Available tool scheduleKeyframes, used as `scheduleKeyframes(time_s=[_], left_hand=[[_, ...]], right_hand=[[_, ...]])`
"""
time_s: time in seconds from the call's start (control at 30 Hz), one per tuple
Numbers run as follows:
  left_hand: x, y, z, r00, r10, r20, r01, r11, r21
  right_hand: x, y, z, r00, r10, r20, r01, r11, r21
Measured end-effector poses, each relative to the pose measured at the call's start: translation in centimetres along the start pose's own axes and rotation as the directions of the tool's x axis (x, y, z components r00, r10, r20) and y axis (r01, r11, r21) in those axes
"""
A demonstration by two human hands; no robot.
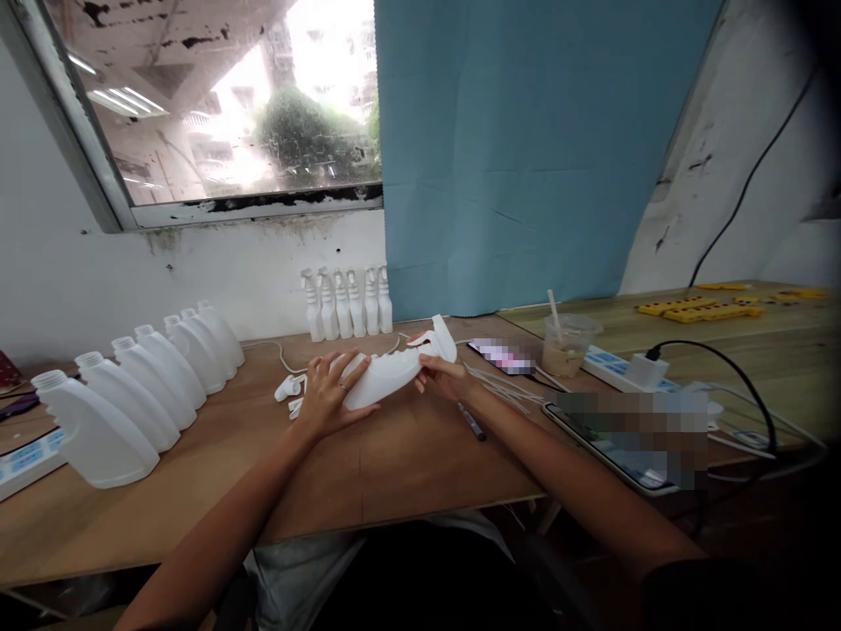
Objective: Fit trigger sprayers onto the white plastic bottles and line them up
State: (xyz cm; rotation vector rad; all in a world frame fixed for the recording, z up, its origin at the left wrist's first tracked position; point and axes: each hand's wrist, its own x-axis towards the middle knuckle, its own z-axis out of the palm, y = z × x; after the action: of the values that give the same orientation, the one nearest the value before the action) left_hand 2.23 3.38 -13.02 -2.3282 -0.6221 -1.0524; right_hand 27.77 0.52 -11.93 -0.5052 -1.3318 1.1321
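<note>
A white spray bottle (386,379) lies tilted on its side above the brown table, its spray head pointing to the upper right. My left hand (332,393), with a ring on one finger, is wrapped round the body of the bottle. At the neck, just under the spray head, the fingers of my right hand (443,375) are closed on the same bottle. Loose white spray heads (289,388) rest on the table just left of my left hand. Several thin white tubes (503,386) lie to the right, behind my right wrist.
Several open white bottles (109,434) stand in a row at the left. Finished-looking spray bottles (338,307) line the wall. At the right are a phone (503,357), a plastic cup (563,346), a power strip (611,368), a tablet (618,447) and cables. A pen (471,422) lies near my right forearm.
</note>
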Motion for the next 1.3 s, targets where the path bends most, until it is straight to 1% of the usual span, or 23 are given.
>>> scheduleKeyframes(time_s=[0.1, 0.27, 0.43, 0.5, 0.53, 0.57, 0.6, 0.63, 0.7, 0.73, 0.77, 0.8, 0.87, 0.9, 0.93, 0.97, 1.0, 1.03, 1.07, 1.17, 1.23, 1.27, 1.3], left_hand=[[0.0, 0.0, 0.1, 1.000, -0.013, 0.003, 0.013, 1.000, 0.005], [0.1, 0.4, 0.4, 1.000, -0.028, 0.007, 0.028, 0.999, -0.018], [0.5, 0.5, 0.0, 0.997, -0.056, 0.053, 0.059, 0.996, -0.071], [0.9, 0.2, -0.6, 0.989, -0.119, 0.085, 0.132, 0.977, -0.170], [1.2, -0.1, -0.9, 0.976, -0.182, 0.118, 0.206, 0.948, -0.242], [1.4, -0.3, -1.3, 0.951, -0.251, 0.183, 0.300, 0.896, -0.327], [1.7, -0.6, -1.6, 0.907, -0.306, 0.289, 0.407, 0.814, -0.415], [2.0, -1.0, -2.0, 0.846, -0.323, 0.425, 0.515, 0.703, -0.491], [2.6, -1.9, -2.5, 0.705, -0.239, 0.668, 0.691, 0.445, -0.570], [2.8, -2.4, -2.6, 0.657, -0.192, 0.729, 0.743, 0.330, -0.582], [3.0, -3.2, -2.5, 0.635, -0.188, 0.750, 0.770, 0.234, -0.593], [3.1, -4.0, -2.2, 0.633, -0.236, 0.738, 0.774, 0.161, -0.612], [3.3, -6.3, -1.1, 0.643, -0.451, 0.620, 0.725, 0.095, -0.683], [3.4, -7.8, -0.3, 0.637, -0.566, 0.523, 0.685, 0.105, -0.721], [3.4, -9.3, 0.6, 0.623, -0.680, 0.386, 0.638, 0.157, -0.754], [3.4, -11.0, 1.6, 0.589, -0.767, 0.254, 0.621, 0.229, -0.749], [3.4, -12.7, 2.6, 0.525, -0.840, 0.138, 0.653, 0.293, -0.698], [3.3, -14.4, 3.5, 0.445, -0.894, 0.046, 0.720, 0.327, -0.612], [3.1, -16.0, 4.4, 0.395, -0.919, 0.001, 0.760, 0.326, -0.563], [2.5, -19.8, 6.4, 0.269, -0.960, -0.073, 0.858, 0.274, -0.435], [2.2, -21.6, 7.6, 0.192, -0.976, -0.098, 0.911, 0.215, -0.351], [2.0, -22.3, 8.2, 0.162, -0.982, -0.102, 0.931, 0.186, -0.313], [1.9, -22.8, 8.9, 0.144, -0.985, -0.097, 0.945, 0.166, -0.281]], right_hand=[[0.1, -0.1, 0.0, 0.999, 0.005, -0.040, -0.005, 1.000, 0.001], [0.4, -0.1, -0.2, 0.999, 0.039, -0.037, -0.039, 0.999, -0.004], [0.4, -0.5, -0.2, 0.997, -0.010, -0.070, 0.012, 0.999, 0.036], [0.4, -0.9, -0.1, 0.998, -0.021, -0.053, 0.023, 0.999, 0.047], [0.4, -1.1, -0.1, 0.999, -0.023, -0.040, 0.025, 0.998, 0.050], [0.4, -1.4, -0.2, 0.999, -0.021, -0.024, 0.022, 0.998, 0.052], [0.4, -1.7, -0.2, 1.000, -0.013, -0.004, 0.013, 0.999, 0.053], [0.4, -1.9, -0.3, 1.000, -0.002, 0.016, 0.001, 0.999, 0.054], [0.4, -2.5, -0.3, 0.999, 0.016, 0.043, -0.018, 0.998, 0.057], [0.5, -2.7, -0.2, 0.999, 0.017, 0.043, -0.019, 0.998, 0.055], [0.6, -2.9, -0.2, 0.999, 0.010, 0.034, -0.012, 0.999, 0.050], [0.8, -3.0, -0.2, 1.000, -0.002, 0.014, 0.001, 0.999, 0.041], [1.2, -3.2, -0.5, 0.999, -0.029, -0.043, 0.029, 1.000, -0.005], [1.5, -3.2, -0.8, 0.997, -0.034, -0.071, 0.031, 0.999, -0.039], [1.8, -3.1, -1.2, 0.995, -0.028, -0.097, 0.021, 0.997, -0.076], [2.0, -2.9, -1.7, 0.993, -0.010, -0.120, -0.003, 0.994, -0.112], [2.2, -2.7, -2.3, 0.990, 0.019, -0.142, -0.040, 0.988, -0.147], [2.3, -2.4, -2.9, 0.985, 0.057, -0.163, -0.086, 0.980, -0.180], [2.3, -2.1, -3.4, 0.978, 0.096, -0.185, -0.135, 0.967, -0.214], [1.8, -1.3, -4.6, 0.955, 0.162, -0.247, -0.241, 0.913, -0.331], [1.1, -1.1, -4.9, 0.954, 0.154, -0.256, -0.255, 0.868, -0.427], [0.8, -1.1, -4.9, 0.958, 0.143, -0.250, -0.251, 0.842, -0.477], [0.5, -1.2, -4.9, 0.962, 0.130, -0.240, -0.242, 0.812, -0.531]])
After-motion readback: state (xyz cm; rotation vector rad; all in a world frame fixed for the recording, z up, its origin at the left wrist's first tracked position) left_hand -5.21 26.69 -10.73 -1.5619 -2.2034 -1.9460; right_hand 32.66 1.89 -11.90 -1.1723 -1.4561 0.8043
